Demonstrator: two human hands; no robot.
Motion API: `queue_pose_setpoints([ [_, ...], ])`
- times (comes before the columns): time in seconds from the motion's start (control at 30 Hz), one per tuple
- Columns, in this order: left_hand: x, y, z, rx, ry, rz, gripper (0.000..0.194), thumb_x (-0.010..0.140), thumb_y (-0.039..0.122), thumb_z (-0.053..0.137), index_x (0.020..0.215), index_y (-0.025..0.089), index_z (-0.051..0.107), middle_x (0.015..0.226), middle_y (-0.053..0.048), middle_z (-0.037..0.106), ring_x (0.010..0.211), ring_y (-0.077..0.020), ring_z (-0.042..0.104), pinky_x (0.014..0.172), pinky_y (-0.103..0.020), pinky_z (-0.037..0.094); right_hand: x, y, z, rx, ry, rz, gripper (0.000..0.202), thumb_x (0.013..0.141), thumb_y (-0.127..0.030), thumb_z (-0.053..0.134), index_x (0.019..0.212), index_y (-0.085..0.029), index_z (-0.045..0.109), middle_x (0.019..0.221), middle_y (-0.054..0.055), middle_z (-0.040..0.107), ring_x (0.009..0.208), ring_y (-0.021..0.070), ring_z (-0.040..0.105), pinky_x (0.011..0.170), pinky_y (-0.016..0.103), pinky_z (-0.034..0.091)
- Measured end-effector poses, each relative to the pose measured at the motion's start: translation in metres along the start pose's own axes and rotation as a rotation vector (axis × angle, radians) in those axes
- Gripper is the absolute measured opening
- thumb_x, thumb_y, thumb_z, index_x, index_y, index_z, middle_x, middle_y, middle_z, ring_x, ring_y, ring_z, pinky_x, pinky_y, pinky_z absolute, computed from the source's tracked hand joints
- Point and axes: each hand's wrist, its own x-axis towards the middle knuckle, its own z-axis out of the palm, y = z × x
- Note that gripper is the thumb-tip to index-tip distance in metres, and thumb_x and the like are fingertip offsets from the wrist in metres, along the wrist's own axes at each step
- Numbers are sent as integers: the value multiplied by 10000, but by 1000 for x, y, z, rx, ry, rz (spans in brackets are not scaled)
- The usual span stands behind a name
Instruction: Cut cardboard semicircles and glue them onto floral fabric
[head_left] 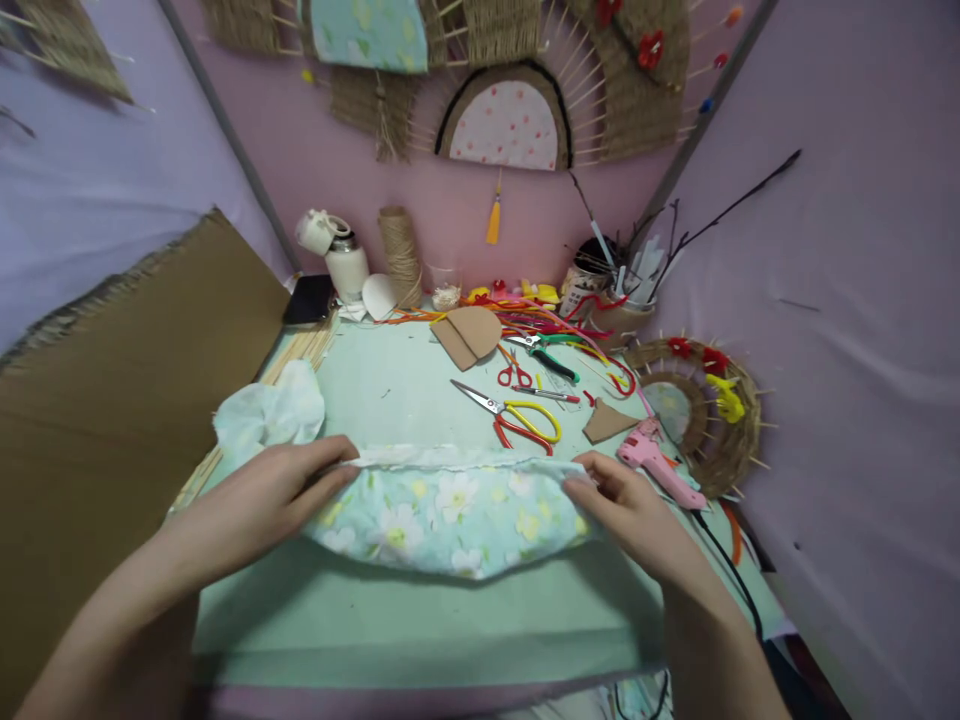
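A light-blue floral fabric piece (457,515) is stretched between my two hands above the table's front part. My left hand (292,490) pinches its upper left corner, and my right hand (619,495) pinches the upper right one. Along the top runs a straight pale edge; the lower part hangs in a shallow curve. Just behind the left hand lies another crumpled piece of floral cloth (274,405). Beyond the fabric rest scissors with red and yellow handles (517,415). A pink glue gun (660,465) lies close to the right hand.
Green-handled pliers (551,355), small red scissors (515,372) and cardboard pieces (469,335) lie toward the back. Behind them stand a twine spool (401,255) and a white bottle (347,270). A large cardboard sheet (150,400) leans at left; a woven half-round (720,430) stands at right.
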Motion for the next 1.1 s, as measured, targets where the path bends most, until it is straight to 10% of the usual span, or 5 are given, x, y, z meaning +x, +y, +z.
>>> queue_pose_setpoints([
  [0.23,43,-10,24,341,-167,-102,254,848,287,346,842,226,592,724,-65,638,655,-241,593,556,-308,350,4,13,16,-565,129,110,71,745,-179,438,791,-232,443,614,-23,504,590,173,489,559,259,296],
  [0.47,50,-12,45,306,12,85,273,815,205,395,981,187,611,1020,-119,614,962,-260,582,809,-357,434,1,16,17,-541,293,0,217,793,-360,523,952,-213,528,924,76,609,809,230,580,708,325,427],
  [0.77,65,-15,54,76,-36,115,321,905,290,330,893,199,638,971,-85,629,895,-241,584,810,-372,429,12,14,17,-463,156,78,133,821,-303,491,754,-219,570,701,23,621,691,206,577,659,314,398],
  [1.1,71,-9,65,205,-103,64,223,871,297,454,960,170,615,992,-108,639,960,-277,574,825,-382,422,23,29,15,-518,161,44,233,777,-307,578,982,-196,588,1001,90,613,969,263,548,846,386,415],
])
